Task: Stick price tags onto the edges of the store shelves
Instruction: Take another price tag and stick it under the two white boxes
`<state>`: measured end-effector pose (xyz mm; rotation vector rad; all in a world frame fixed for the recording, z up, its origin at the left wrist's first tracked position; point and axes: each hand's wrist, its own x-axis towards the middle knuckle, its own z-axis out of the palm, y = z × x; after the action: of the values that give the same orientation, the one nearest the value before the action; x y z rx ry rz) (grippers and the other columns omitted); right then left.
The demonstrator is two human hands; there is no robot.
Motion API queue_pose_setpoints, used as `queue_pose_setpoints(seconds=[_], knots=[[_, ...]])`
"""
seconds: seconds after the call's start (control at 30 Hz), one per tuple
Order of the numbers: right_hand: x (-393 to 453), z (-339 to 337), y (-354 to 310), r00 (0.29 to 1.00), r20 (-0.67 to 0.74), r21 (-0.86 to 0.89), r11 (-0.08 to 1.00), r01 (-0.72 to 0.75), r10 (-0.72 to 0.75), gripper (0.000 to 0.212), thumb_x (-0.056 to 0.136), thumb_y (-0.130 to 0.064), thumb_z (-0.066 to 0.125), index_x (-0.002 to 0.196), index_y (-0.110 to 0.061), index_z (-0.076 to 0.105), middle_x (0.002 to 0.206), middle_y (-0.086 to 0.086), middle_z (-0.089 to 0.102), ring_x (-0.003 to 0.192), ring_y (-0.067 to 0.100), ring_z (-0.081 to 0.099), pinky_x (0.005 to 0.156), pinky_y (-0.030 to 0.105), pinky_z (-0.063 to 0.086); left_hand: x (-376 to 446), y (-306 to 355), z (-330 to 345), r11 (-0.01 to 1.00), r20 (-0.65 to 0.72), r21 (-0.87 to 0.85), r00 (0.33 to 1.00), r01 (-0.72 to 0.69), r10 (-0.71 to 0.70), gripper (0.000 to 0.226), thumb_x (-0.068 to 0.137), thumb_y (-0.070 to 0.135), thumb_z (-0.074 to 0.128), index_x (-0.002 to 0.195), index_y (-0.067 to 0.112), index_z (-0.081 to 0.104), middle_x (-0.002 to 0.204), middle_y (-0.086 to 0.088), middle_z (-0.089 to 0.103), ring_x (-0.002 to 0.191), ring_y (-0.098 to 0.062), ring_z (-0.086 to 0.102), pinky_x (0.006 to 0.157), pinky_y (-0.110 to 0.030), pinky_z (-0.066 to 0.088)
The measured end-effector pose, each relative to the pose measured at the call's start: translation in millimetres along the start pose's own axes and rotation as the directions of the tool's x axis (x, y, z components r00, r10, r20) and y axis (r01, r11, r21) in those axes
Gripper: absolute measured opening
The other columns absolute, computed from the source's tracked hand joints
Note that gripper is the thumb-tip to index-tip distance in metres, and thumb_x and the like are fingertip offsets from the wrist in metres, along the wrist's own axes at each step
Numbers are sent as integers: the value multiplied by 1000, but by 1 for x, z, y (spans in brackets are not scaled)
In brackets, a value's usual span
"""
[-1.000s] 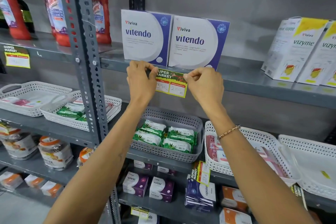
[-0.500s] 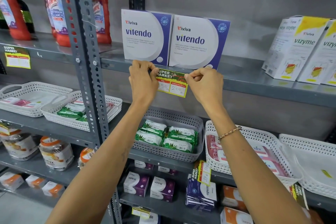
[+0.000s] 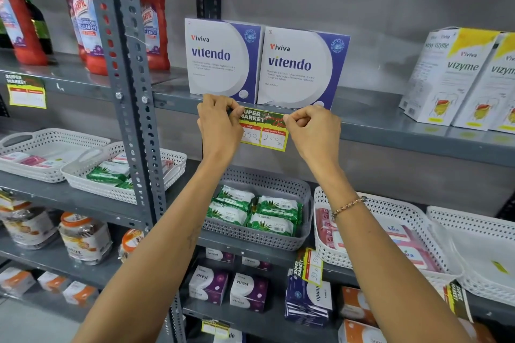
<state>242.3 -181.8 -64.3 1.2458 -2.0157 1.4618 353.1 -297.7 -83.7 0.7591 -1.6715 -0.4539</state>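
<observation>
A yellow, red and green price tag (image 3: 264, 132) reading "Super Market" lies against the front edge of the grey upper shelf (image 3: 404, 131), just below two white and purple Vitendo boxes (image 3: 299, 65). My left hand (image 3: 218, 127) pinches the tag's top left corner and covers part of its left side. My right hand (image 3: 313, 129) pinches its top right corner with curled fingers. Both hands press the tag's upper strip onto the shelf edge, while its lower half hangs below the edge.
A perforated grey upright (image 3: 131, 108) stands left of my hands. Red cleaner bottles (image 3: 152, 22) and another stuck tag (image 3: 26, 90) are at left, Vizyme boxes (image 3: 446, 75) at right. Baskets of green packs (image 3: 256, 211) and pink packs (image 3: 390, 242) sit below.
Both hands stay on the tag's top corners against the shelf edge. My left hand has shifted slightly right; the tag itself has barely moved.
</observation>
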Motion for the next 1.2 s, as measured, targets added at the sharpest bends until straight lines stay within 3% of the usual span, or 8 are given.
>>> queue_pose_setpoints(seconds=[0.13, 0.27, 0.4, 0.57, 0.83, 1.0, 1.13, 1.2], knots=[[-1, 4, 1, 998, -64, -1, 1000, 10, -10, 13, 79, -21, 68, 74, -11, 61, 65, -1, 64, 69, 16, 59, 69, 33, 51, -4, 2, 3, 999, -46, -34, 999, 6, -7, 2, 88, 10, 59, 87, 10, 58, 97, -1, 44, 91, -19, 42, 86, -49, 44], [-3, 7, -3, 995, -96, -25, 1000, 6, -9, 38, 77, -24, 72, 97, -11, 42, 85, 3, 57, 76, 20, 58, 63, 36, 48, -7, 7, 2, 990, -79, -140, 997, -31, 20, 28, 82, 9, 66, 102, 8, 47, 98, 4, 42, 92, -21, 46, 87, -49, 43], [-9, 22, -13, 983, -177, -120, 992, 34, -55, 61, 67, -51, 75, 98, -11, 42, 98, 5, 55, 88, 23, 55, 60, 32, 43, -9, 10, 7, 993, -21, -113, 1000, -16, 13, 53, 72, 29, 79, 110, 10, 46, 100, 7, 43, 93, -14, 41, 84, -40, 38], [-6, 28, -16, 973, -221, -202, 979, 21, -66, 50, 70, -35, 78, 95, -10, 42, 95, 7, 56, 86, 27, 57, 59, 36, 48, -7, 9, 6, 984, -36, -179, 999, 22, -29, 59, 65, 33, 83, 107, 13, 47, 98, 7, 45, 93, -14, 44, 86, -44, 45], [5, 11, -15, 994, -91, -79, 995, -60, 53, 35, 75, -15, 72, 87, -18, 39, 82, 1, 59, 73, 20, 54, 61, 34, 43, 6, -2, -1, 976, -24, -216, 999, 19, -25, 27, 75, 8, 74, 91, 13, 53, 88, 2, 57, 67, -6, 44, 64, -11, 41], [-23, -15, 10, 996, -81, 126, 991, 51, -41, 30, 74, -13, 74, 77, -18, 45, 72, -3, 57, 62, 11, 51, 63, 27, 46, -34, -8, 6, 966, -230, -255, 969, 32, -93, 13, 82, 3, 59, 88, 12, 52, 84, -4, 53, 65, -4, 43, 64, -16, 41], [-96, -21, 72, 986, 142, 63, 994, -92, 82, 19, 77, -23, 74, 77, -16, 57, 71, -6, 61, 61, 5, 55, 61, 18, 46, -133, -28, 42, 935, 15, -280, 975, 217, -221, 16, 91, 21, 59, 84, 13, 47, 80, -6, 51, 67, -11, 44, 61, -14, 34], [-131, -19, 110, 953, 218, -12, 977, -214, 211, 16, 78, -24, 73, 77, -15, 59, 71, -4, 63, 63, 8, 57, 66, 25, 53, -184, -48, 65, 871, 271, -185, 875, 455, -400, 19, 89, 24, 61, 85, 11, 49, 81, -6, 54, 69, -15, 49, 60, -15, 34]])
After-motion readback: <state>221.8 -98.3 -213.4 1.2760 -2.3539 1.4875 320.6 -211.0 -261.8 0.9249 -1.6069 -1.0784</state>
